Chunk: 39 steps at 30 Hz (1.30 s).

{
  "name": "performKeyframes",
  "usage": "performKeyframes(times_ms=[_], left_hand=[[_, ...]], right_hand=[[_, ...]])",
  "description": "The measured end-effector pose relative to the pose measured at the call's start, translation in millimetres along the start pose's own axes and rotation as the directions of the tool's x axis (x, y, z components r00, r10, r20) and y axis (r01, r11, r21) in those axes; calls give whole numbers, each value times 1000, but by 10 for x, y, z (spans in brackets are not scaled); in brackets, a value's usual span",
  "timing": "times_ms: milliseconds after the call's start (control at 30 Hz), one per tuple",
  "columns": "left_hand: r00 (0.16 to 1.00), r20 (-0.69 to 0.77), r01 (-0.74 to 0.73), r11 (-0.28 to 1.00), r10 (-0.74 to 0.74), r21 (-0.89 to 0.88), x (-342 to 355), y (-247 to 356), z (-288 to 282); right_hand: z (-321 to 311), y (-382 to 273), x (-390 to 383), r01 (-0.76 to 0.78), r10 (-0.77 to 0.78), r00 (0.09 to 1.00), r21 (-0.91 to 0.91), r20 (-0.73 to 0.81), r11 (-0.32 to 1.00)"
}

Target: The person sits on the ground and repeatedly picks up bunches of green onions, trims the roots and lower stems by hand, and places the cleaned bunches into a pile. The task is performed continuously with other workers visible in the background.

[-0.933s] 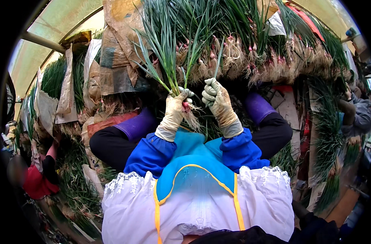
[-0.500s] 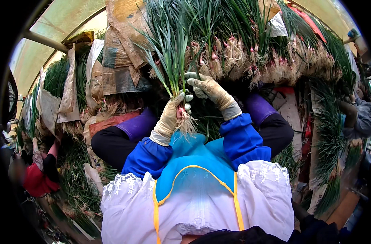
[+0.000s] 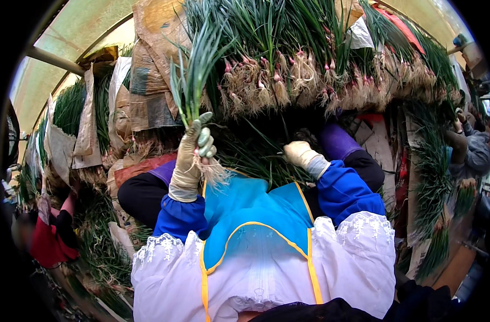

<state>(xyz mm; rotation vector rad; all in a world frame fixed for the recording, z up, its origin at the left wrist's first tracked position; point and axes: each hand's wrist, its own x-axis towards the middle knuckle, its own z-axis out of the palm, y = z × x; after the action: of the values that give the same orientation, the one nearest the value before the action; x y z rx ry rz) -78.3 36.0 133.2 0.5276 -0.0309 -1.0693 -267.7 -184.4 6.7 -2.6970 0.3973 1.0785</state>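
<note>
Left hand point(image 3: 193, 146) grasping spring onion bunch point(image 3: 196, 86), leaves up, roots below, beside blue apron point(image 3: 245, 201); right hand point(image 3: 302, 155) curled by loose green leaves point(image 3: 256, 155), can't tell if holding; bunch probably light, leaves bendy, bruisable, grip just above bulbs

Right fingers point(image 3: 290, 152) partly hidden, green leaves point(image 3: 266, 24) cut off above
</note>
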Motion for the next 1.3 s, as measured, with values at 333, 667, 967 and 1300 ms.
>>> performKeyframes(times_ms=[333, 667, 967, 1300], left_hand=[[989, -140, 44, 998, -37, 51, 316, -95, -316], [955, -291, 48, 928, 66, 368, 535, -551, -380], [930, -363, 71, 938, 61, 339, 485, -697, -167], [845, -524, 119, 916, 109, 382, 419, -629, -406]], right_hand=[[-1799, 366, 1031, 150, 471, 642, 701, -605, 698], [-1433, -344, 486, 500, 121, 841, 842, -528, 201], [-1190, -816, 389, 313, 256, 945, 789, -203, -528], [-1323, -1239, 505, 505, 332, 863, 602, -381, -619]])
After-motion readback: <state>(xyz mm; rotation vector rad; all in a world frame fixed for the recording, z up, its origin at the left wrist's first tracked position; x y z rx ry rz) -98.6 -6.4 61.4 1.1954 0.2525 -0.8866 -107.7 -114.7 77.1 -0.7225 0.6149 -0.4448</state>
